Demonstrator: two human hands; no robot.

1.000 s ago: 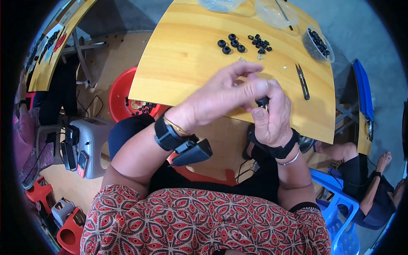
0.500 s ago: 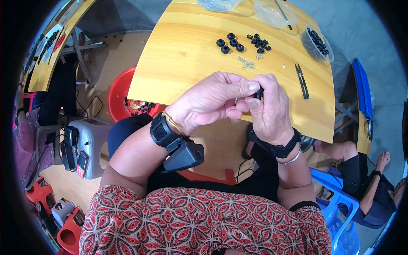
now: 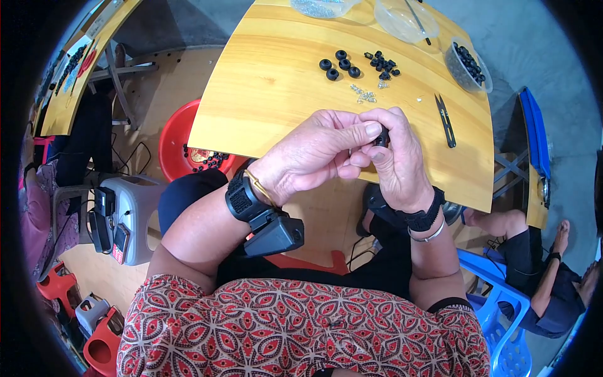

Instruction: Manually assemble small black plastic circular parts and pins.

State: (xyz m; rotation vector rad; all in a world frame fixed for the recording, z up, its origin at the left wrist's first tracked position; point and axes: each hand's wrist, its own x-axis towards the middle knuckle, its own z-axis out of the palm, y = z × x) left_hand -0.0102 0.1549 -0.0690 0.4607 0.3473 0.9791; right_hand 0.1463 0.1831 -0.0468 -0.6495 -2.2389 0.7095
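Just over the table's near edge, my left hand [image 3: 320, 147] and my right hand [image 3: 402, 157] meet, both closed around one small black part [image 3: 381, 135]. It looks like a round black wheel-like piece; fingers cover most of it. My left thumb presses on its side, and my right thumb and bent forefinger grip it from the other side. Beyond my hands on the table lie several round black wheels [image 3: 343, 65], a cluster of small black pieces [image 3: 384, 65] and a little heap of clear plastic bits [image 3: 364, 94].
Black thread snips [image 3: 445, 120] lie on the wooden table [image 3: 264, 81] at right. Clear tubs [image 3: 461, 74] stand along its far side, one filled with black pieces. A red basin [image 3: 173, 141] with black pieces sits below left. Another person [image 3: 559, 283] sits at right by a blue chair [image 3: 502, 314].
My hands stay together in nearly the same place. The black piece shows a little more between my fingers, and my right forefinger has shifted slightly. The person at right has raised a hand.
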